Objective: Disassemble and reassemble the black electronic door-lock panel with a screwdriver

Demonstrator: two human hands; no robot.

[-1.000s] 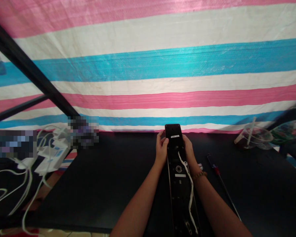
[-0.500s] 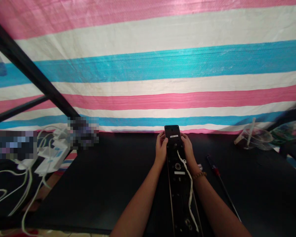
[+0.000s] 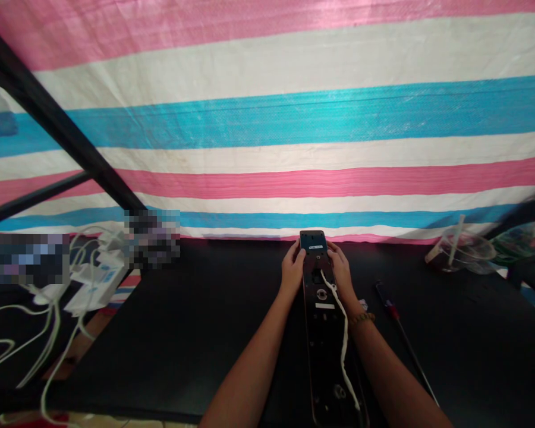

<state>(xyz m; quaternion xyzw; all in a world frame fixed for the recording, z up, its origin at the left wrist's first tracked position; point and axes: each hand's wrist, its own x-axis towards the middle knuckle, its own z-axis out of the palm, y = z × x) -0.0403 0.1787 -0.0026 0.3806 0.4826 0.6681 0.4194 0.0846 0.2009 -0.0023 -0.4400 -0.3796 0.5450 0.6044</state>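
A long black door lock panel [image 3: 325, 333] lies lengthwise in front of me, its back side facing up. On it I see white labels, screw holes, a round metal hub and a white wrapped cable [image 3: 344, 339] running down toward me. My left hand [image 3: 292, 264] grips the left edge near the far end, thumb on top. Opposite it, my right hand [image 3: 340, 266] is closed around the right edge. The undersides of the fingers are hidden by the panel. To the right of my right forearm rests a screwdriver [image 3: 399, 324] with a dark and red handle and a long shaft.
The black table [image 3: 196, 333] reaches back to a striped plastic sheet [image 3: 267, 137]. White cables and a white power strip [image 3: 96, 285] are at the left, near a black metal frame [image 3: 66, 134]. A clear plastic cup [image 3: 466, 249] and plastic bags [image 3: 524, 238] sit at the right.
The panel has tilted slightly, and its far end now catches a bluish reflection. Both hands keep their grip on its edges. The screwdriver has not moved on the table.
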